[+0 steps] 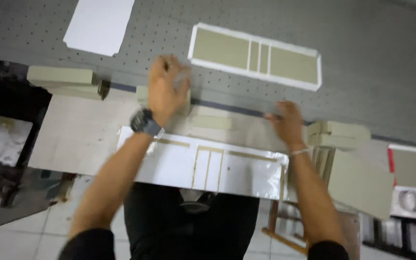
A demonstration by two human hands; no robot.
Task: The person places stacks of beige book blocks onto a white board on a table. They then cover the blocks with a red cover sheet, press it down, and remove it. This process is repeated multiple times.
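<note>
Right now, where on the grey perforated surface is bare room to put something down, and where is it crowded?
Bare room lies on the grey perforated surface right of the framed panel, and between that panel and the white sheet. It is crowded along the near edge, where the left hand, the right hand, the shiny panel and the stacked boards lie.

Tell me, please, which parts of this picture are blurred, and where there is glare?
Head view: both hands, the left hand and right hand, are smeared by motion blur; the glossy white sheet shows glare along its edges; the grey perforated table is fairly sharp.
</note>
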